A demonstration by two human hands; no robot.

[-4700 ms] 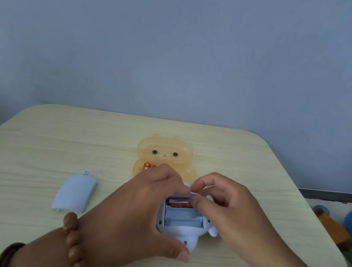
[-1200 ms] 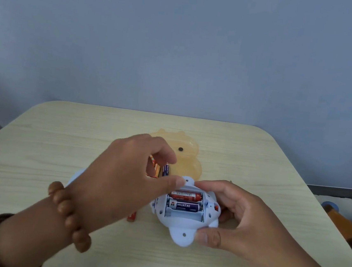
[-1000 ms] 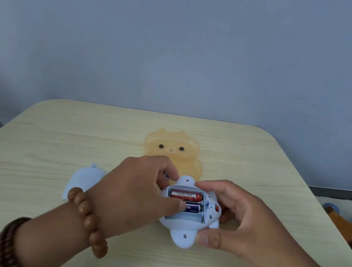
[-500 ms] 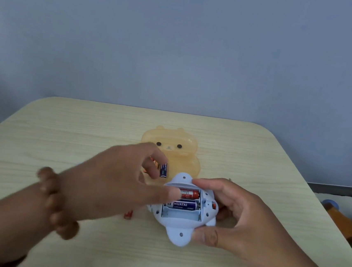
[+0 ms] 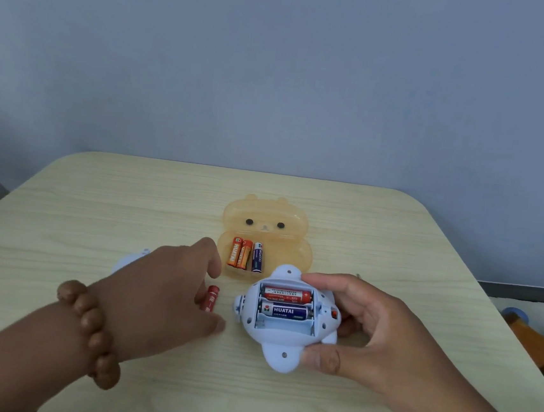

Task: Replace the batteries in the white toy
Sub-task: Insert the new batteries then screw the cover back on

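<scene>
The white toy (image 5: 278, 346) lies underside up on the table, its battery bay open. A red battery (image 5: 285, 294) fills the far slot, a blue battery (image 5: 287, 311) the middle slot, and the near slot is bare. My right hand (image 5: 374, 335) grips the toy from the right side. My left hand (image 5: 158, 298) hovers just left of the toy with fingers apart, holding nothing. A loose red battery (image 5: 210, 298) lies on the table under its fingers. The toy's white cover (image 5: 126, 260) is mostly hidden behind my left hand.
An orange bear-shaped case (image 5: 266, 238) lies open behind the toy with three batteries (image 5: 246, 254) in its lower half. Coloured toys (image 5: 530, 337) sit on the floor past the table's right edge. The table (image 5: 99, 195) is light wood with rounded corners.
My left hand has drawn back from the toy's bay toward the left and lower, uncovering the case's batteries and the loose red battery. My right hand still holds the toy.
</scene>
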